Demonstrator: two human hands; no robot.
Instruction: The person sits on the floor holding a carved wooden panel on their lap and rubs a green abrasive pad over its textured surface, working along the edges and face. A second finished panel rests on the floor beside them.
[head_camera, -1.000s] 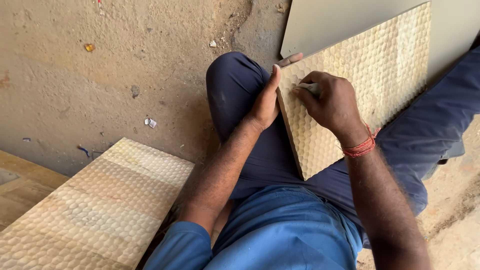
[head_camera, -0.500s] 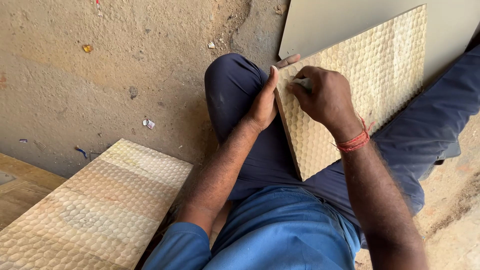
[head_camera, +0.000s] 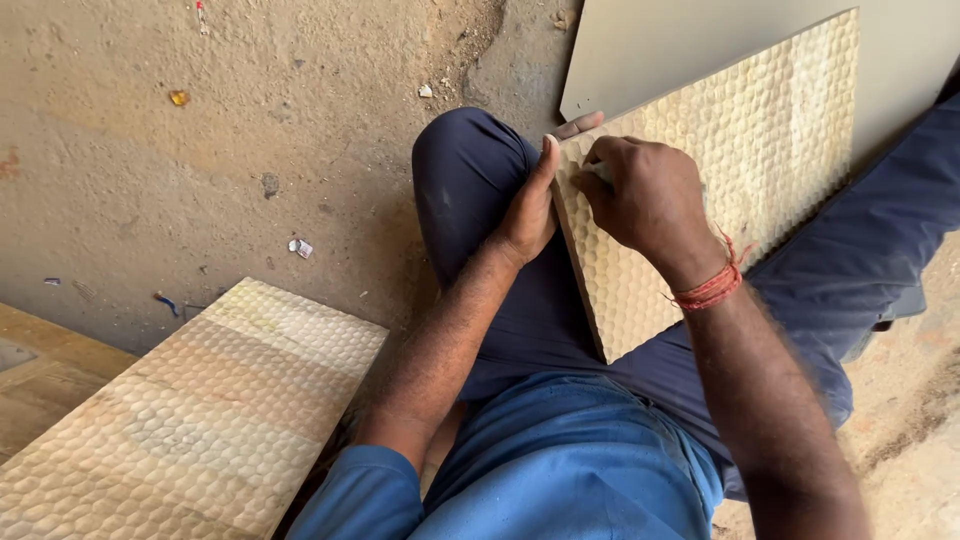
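Observation:
A carved wooden panel (head_camera: 770, 150) with a honeycomb pattern rests tilted across my lap. My left hand (head_camera: 535, 205) grips its near left edge, thumb on the front and fingertips showing behind the top corner. My right hand (head_camera: 645, 195) is closed on a small pale piece, likely sandpaper (head_camera: 600, 172), pressed against the panel's upper left corner. A red thread band sits on my right wrist. I sit on the ground in dark blue trousers with my left knee raised.
A second carved honeycomb panel (head_camera: 190, 420) lies on the floor at lower left, over a flat wooden board (head_camera: 40, 370). A plain grey sheet (head_camera: 690, 45) lies behind the panel in my lap. The dusty concrete floor (head_camera: 250, 130) holds small scraps.
My right hand has slid a little left and up along the panel toward its corner. The left hand keeps its hold on the edge.

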